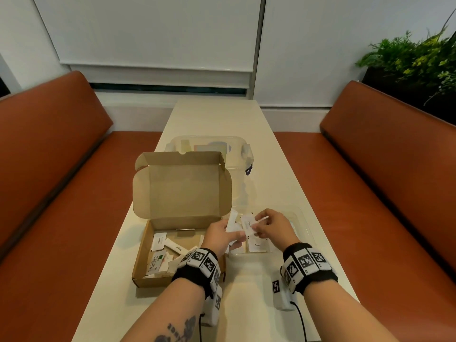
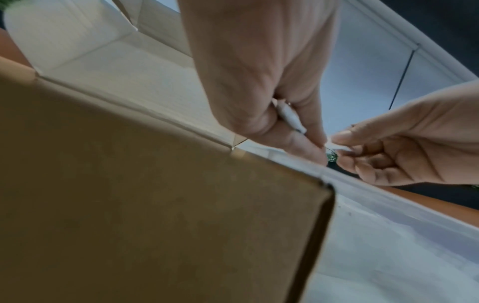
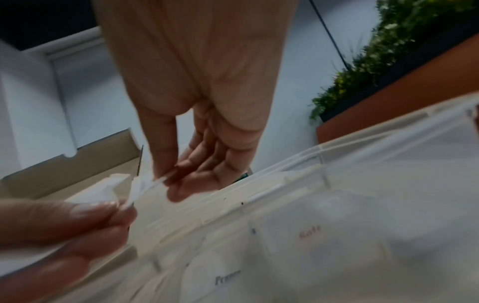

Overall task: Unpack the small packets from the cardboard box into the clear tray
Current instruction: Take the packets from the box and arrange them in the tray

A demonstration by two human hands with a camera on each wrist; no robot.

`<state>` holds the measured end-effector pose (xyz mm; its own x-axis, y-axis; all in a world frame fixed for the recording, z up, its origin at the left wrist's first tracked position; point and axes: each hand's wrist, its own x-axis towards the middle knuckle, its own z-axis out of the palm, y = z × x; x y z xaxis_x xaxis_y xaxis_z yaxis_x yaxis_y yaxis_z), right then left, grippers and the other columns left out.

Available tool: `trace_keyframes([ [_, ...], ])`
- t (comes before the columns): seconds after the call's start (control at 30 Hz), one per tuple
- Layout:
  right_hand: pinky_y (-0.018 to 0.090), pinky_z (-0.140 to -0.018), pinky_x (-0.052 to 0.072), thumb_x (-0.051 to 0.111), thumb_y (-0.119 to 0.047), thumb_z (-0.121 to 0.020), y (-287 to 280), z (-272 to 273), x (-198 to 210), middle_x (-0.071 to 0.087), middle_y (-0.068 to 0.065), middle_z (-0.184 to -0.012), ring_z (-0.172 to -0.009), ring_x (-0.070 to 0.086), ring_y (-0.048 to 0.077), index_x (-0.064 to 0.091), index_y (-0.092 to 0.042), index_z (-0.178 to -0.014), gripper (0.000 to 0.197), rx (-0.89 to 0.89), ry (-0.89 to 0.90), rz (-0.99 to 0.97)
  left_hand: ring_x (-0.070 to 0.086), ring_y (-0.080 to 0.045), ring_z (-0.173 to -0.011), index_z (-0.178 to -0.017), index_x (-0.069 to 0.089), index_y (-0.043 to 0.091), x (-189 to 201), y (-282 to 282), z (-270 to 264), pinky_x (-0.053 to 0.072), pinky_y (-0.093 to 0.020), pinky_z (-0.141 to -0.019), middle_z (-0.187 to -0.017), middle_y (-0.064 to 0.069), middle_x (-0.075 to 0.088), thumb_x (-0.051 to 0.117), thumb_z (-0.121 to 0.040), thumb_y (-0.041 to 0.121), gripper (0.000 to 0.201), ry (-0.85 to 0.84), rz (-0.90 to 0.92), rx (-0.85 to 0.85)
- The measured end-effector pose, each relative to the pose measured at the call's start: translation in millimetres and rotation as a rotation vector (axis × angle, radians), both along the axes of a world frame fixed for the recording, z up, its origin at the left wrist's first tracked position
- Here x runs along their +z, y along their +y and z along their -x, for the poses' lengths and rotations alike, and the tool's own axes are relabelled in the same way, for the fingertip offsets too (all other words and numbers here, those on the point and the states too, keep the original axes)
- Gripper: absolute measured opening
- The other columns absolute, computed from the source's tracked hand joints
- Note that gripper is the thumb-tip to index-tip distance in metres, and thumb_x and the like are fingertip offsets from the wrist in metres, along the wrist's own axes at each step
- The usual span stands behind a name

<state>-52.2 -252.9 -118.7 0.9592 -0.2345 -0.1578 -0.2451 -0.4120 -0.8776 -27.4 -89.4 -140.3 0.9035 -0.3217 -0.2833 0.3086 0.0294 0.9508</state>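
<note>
The open cardboard box [image 1: 172, 245] sits left of centre with its lid up; several white packets [image 1: 160, 253] lie inside, one marked Stevia. To its right lies the clear tray [image 1: 301, 225] with pepper packets [image 1: 256, 245] in it. My left hand [image 1: 229, 230] grips a small bunch of white packets [image 1: 232, 219] above the tray's left edge. My right hand [image 1: 259, 225] pinches one packet [image 1: 249, 224] of that bunch between thumb and fingers. The right wrist view shows this pinch [image 3: 168, 182] on the packet [image 3: 145, 186], with Pepper [image 3: 228, 278] and Salt [image 3: 309, 233] packets in the tray [image 3: 362, 147] below.
A clear lidded container [image 1: 237, 141] stands behind the box on the long cream table [image 1: 217, 114]. Orange benches [image 1: 61, 193] run along both sides. A green plant [image 1: 414, 60] stands at the back right.
</note>
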Motion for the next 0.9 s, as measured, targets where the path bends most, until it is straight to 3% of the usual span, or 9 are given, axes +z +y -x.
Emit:
trace_keyframes([
  [0.13, 0.016, -0.06, 0.046, 0.072, -0.008, -0.078, -10.1, -1.8, -2.5, 0.063, -0.001, -0.067, -0.063, 0.057, 0.011, 0.065, -0.013, -0.07, 0.012, -0.031, -0.032, 0.24, 0.065, -0.022, -0.064, -0.095, 0.062, -0.003, 0.9, 1.0, -1.0, 0.052, -0.022, -0.05, -0.078, -0.018, 0.065, 0.066, -0.083, -0.006, 0.013, 0.055, 0.036, 0.024],
  [0.3, 0.024, -0.078, 0.051, 0.068, -0.008, -0.081, -14.6, -3.4, -1.3, 0.072, 0.006, -0.089, -0.08, 0.062, 0.014, 0.074, -0.008, -0.082, 0.005, 0.136, 0.131, 0.539, 0.068, -0.025, -0.064, -0.096, 0.059, 0.003, -5.3, 3.8, -6.3, 0.055, -0.025, -0.051, -0.079, -0.02, 0.066, 0.056, -0.094, 0.004, 0.004, 0.14, 0.076, 0.119],
  [0.43, 0.024, -0.083, 0.051, 0.063, -0.007, -0.086, -9.3, -5.8, -2.3, 0.071, 0.008, -0.099, -0.093, 0.066, 0.021, 0.074, -0.007, -0.092, 0.013, 0.234, 0.225, 0.659, 0.07, -0.023, -0.064, -0.094, 0.06, 0.005, -8.1, 4.7, -7.0, 0.057, -0.026, -0.054, -0.079, -0.019, 0.068, 0.056, -0.094, 0.005, 0.005, 0.152, 0.074, 0.116],
  [0.63, 0.027, -0.087, 0.051, 0.059, -0.008, -0.088, -2.5, -11.0, -6.8, 0.07, 0.009, -0.104, -0.096, 0.065, 0.024, 0.074, -0.01, -0.097, 0.018, 0.307, 0.239, 0.744, 0.069, -0.025, -0.065, -0.094, 0.059, 0.002, -5.8, 5.3, -6.5, 0.056, -0.025, -0.052, -0.079, -0.021, 0.067, 0.055, -0.094, 0.002, 0.004, 0.162, 0.087, 0.105],
  [0.8, 0.022, -0.076, 0.045, 0.054, -0.004, -0.086, -1.1, -8.1, -16.2, 0.067, 0.008, -0.099, -0.086, 0.06, 0.021, 0.071, -0.009, -0.093, 0.019, 0.315, 0.2, 0.774, 0.067, -0.026, -0.064, -0.102, 0.057, -0.003, -4.3, 5.6, -6.8, 0.054, -0.025, -0.051, -0.083, -0.023, 0.064, 0.054, -0.094, 0.001, 0.009, 0.169, 0.096, 0.094],
  [0.9, 0.023, -0.066, 0.038, 0.048, -0.003, -0.086, -0.6, -3.4, -22.5, 0.053, 0.003, -0.08, -0.074, 0.047, 0.018, 0.053, -0.014, -0.078, 0.014, 0.283, 0.124, 0.797, 0.067, -0.024, -0.061, -0.1, 0.056, -0.003, -4.2, 5.3, -7.5, 0.055, -0.025, -0.052, -0.081, -0.022, 0.064, 0.055, -0.093, 0.0, 0.007, 0.163, 0.094, 0.095],
])
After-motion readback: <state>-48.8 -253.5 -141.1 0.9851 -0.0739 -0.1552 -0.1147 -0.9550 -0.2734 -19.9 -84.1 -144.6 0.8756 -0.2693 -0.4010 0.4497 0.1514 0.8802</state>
